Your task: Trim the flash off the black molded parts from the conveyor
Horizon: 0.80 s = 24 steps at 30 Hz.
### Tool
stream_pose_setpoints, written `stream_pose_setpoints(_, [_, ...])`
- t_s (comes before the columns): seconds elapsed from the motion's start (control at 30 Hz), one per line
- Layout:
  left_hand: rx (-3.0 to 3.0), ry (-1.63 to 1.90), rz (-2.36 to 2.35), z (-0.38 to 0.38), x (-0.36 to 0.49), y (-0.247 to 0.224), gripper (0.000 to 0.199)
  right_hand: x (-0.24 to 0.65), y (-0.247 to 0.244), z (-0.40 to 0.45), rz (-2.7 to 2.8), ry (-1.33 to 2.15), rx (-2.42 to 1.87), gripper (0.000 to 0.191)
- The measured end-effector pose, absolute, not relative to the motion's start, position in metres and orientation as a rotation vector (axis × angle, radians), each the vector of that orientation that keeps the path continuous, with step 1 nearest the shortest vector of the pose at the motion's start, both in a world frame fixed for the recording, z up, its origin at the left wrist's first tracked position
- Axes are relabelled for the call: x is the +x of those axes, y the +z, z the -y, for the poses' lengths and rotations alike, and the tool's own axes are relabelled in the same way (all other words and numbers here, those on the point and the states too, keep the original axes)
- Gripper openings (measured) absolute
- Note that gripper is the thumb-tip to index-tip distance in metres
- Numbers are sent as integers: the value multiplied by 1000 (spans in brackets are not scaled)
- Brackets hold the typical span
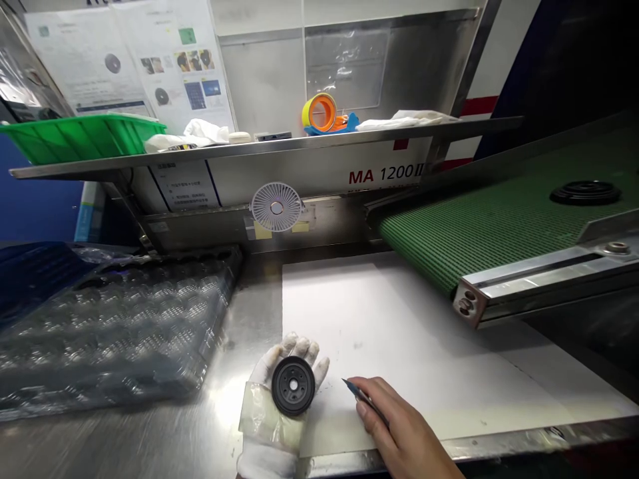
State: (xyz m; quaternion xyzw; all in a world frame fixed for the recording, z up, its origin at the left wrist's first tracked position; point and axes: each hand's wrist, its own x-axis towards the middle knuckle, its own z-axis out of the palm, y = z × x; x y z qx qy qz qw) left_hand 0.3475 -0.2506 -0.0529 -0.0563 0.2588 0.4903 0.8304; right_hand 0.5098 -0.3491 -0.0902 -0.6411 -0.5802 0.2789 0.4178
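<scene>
My left hand [301,349], in a white glove with clear tape around its palm and wrist, is palm up with the fingers loosely curled. It holds a black round grooved part [282,394] with a hole in its centre, its flat face turned up to me. Just to the right is my right hand [394,422], bare and closed around a slim craft knife [367,398]. The knife's thin pointed tip aims up and left, apart from the black part. Beneath both hands are a white sheet [344,313] and the metal bench [150,439].
Clear plastic trays [164,313] with round pockets are stacked at left. A green conveyor belt [474,233] on the right carries another black round part [585,192]. Above the bench, a shelf [239,150] bears a green bin [84,138] and tape rolls [319,112]. A small fan [276,207] hangs below.
</scene>
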Motion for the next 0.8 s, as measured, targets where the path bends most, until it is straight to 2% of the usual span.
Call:
stream_pose_setpoints(0.1, [-128, 1022, -555, 251, 346, -53, 21, 504, -93, 353, 1338, 980, -1548, 35])
stream_pose_setpoints(0.17, [-119, 1016, -554, 252, 347, -50, 21, 505, -95, 354, 1336, 1002, -1557, 37])
stream_pose_setpoints(0.3, [-39, 1058, -593, 262, 350, -39, 21, 514, -107, 355, 1600, 603, -1694, 32])
stream_pose_setpoints(0.4, [121, 1110, -650, 269, 341, -36, 30, 514, -123, 348, 1791, 288, -1802, 31])
stream_pose_setpoints(0.57, [1005, 1231, -1127, 264, 298, -63, 49, 507, -151, 328, 1951, -73, -1755, 35])
stream_pose_setpoints(0.67, [1631, 1154, -1510, 255, 271, -88, 49, 512, -163, 323, 1979, -97, -1640, 37])
stream_pose_setpoints(0.8, [2025, 958, -1647, 241, 255, -112, 52, 524, -178, 317, 1880, -39, -1549, 36])
